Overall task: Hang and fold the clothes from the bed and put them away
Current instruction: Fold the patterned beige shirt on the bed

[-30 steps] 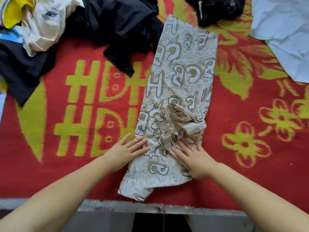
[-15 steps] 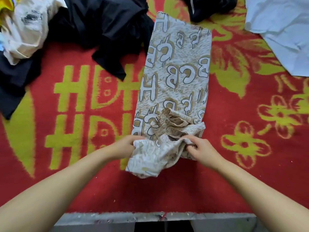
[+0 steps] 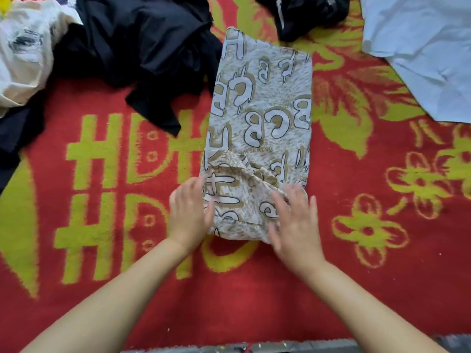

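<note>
A beige garment printed with large white letters (image 3: 265, 118) lies as a long strip on the red and yellow bedspread (image 3: 254, 289). Its near end is folded up over itself. My left hand (image 3: 190, 210) lies with straight fingers on the fold's left edge. My right hand (image 3: 295, 217) presses flat with spread fingers on the fold's right side. Both hands are blurred by motion.
A heap of black clothes (image 3: 142, 47) lies at the back left, touching the beige strip. A cream printed garment (image 3: 23, 54) sits at the far left. Another black item (image 3: 305, 14) is at the back centre. A pale blue garment (image 3: 420, 52) lies spread at the back right. The bed's grey edge (image 3: 280, 349) runs along the bottom.
Both hands gripped the garment's near end, lifted it and folded it away from me. They have let go and now lie flat on the fold. The strip looks shorter.
</note>
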The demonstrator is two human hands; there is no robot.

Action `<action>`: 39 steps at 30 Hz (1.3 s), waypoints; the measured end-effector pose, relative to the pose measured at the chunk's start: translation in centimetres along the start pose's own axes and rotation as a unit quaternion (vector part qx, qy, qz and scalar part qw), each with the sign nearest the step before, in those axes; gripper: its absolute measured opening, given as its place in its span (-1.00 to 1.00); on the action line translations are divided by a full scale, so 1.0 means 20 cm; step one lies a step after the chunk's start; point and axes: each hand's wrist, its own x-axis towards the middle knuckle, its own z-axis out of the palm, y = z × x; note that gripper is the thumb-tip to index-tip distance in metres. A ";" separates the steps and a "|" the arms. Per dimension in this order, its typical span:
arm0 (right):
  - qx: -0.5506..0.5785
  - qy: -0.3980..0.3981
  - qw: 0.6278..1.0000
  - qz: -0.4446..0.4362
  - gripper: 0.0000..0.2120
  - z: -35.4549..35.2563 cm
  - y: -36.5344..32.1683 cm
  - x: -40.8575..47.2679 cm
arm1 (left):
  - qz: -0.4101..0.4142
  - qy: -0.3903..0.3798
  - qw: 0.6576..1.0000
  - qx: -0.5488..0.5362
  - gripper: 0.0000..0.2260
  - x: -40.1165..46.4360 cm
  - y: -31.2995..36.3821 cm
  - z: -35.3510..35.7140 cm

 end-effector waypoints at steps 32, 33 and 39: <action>-0.083 -0.252 0.959 0.103 -0.64 0.05 0.20 0.31 | -0.080 -0.335 0.935 0.087 -0.62 0.34 0.10 -0.01; -0.131 -0.230 0.959 0.102 -0.58 0.07 0.18 0.27 | -0.042 -0.273 0.951 0.141 -0.55 0.29 0.13 0.02; -0.105 -0.169 0.980 -0.005 -0.47 0.19 0.02 0.08 | 0.118 -0.132 0.978 0.114 -0.51 -0.04 0.25 0.14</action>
